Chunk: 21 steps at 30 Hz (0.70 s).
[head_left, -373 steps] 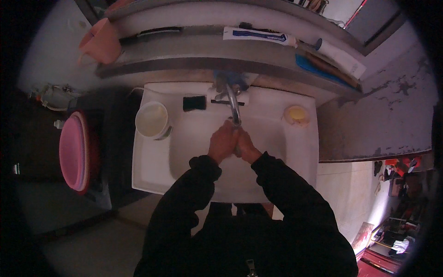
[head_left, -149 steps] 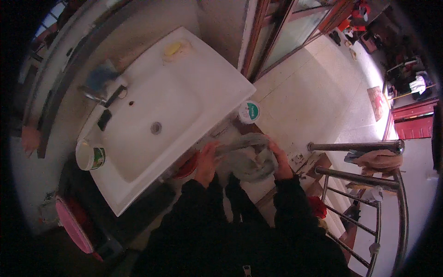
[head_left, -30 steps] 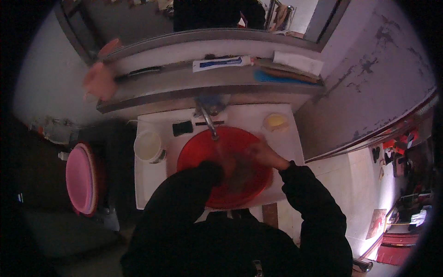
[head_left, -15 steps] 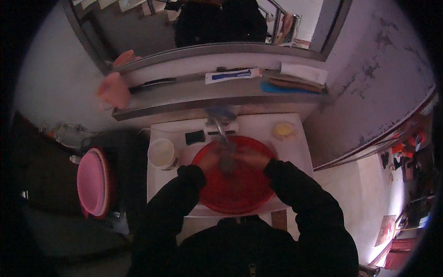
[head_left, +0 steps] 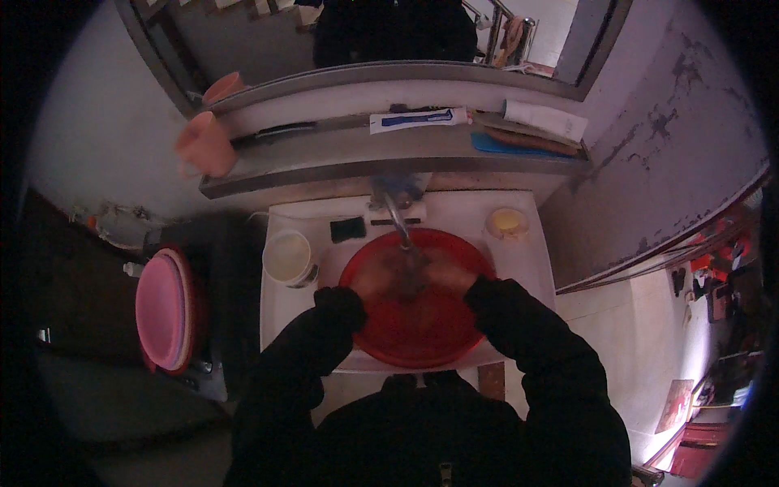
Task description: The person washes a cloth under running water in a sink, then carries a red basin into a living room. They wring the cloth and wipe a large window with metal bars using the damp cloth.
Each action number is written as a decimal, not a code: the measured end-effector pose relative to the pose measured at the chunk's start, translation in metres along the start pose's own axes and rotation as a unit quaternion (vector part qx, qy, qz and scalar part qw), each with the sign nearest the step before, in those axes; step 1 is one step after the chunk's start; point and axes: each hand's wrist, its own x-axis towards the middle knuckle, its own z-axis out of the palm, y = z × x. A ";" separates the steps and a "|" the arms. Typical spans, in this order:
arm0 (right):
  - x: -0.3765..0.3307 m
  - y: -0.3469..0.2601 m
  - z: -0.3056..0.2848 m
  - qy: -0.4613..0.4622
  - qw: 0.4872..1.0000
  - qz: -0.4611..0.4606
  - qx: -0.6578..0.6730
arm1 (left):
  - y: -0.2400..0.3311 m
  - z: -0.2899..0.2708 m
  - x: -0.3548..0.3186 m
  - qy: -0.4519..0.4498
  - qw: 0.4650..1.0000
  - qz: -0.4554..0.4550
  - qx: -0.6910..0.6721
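Note:
A round red basin [head_left: 422, 329] sits on the white sink top, beneath the metal faucet [head_left: 398, 217]. Both hands are inside it, close together under the spout. My left hand [head_left: 376, 276] comes in from the left side and my right hand [head_left: 448, 277] from the right. Motion smears the fingers of both. A small greyish thing [head_left: 410, 282] shows between them, too blurred to name, and I cannot tell which hand holds it. Dark sleeves cover both forearms.
A white tub [head_left: 288, 258] and a dark green scouring pad [head_left: 348, 230] lie left of the basin; yellow soap in a dish [head_left: 507, 223] is right. Above runs a shelf with a pink mug [head_left: 205, 146] and a toothpaste tube [head_left: 418, 120]. Pink basins [head_left: 160, 312] stand far left.
The view has shifted slightly, so the shelf and sink appear a little higher. Both hands remain in the red basin under the faucet, still moving.

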 end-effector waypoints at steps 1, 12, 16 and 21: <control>0.001 0.005 0.001 -0.017 0.997 0.008 0.070 | -0.003 -0.001 0.001 0.001 0.999 -0.007 -0.036; -0.016 -0.027 -0.060 0.056 0.972 0.050 -0.225 | -0.002 -0.017 0.014 -0.029 0.993 -0.101 0.051; -0.011 -0.012 -0.048 0.073 0.983 -0.150 -0.076 | 0.019 -0.033 0.004 -0.056 0.995 -0.083 -0.014; 0.023 0.020 -0.028 -0.040 0.993 -0.019 -0.108 | 0.036 -0.043 -0.009 -0.080 0.993 -0.032 0.077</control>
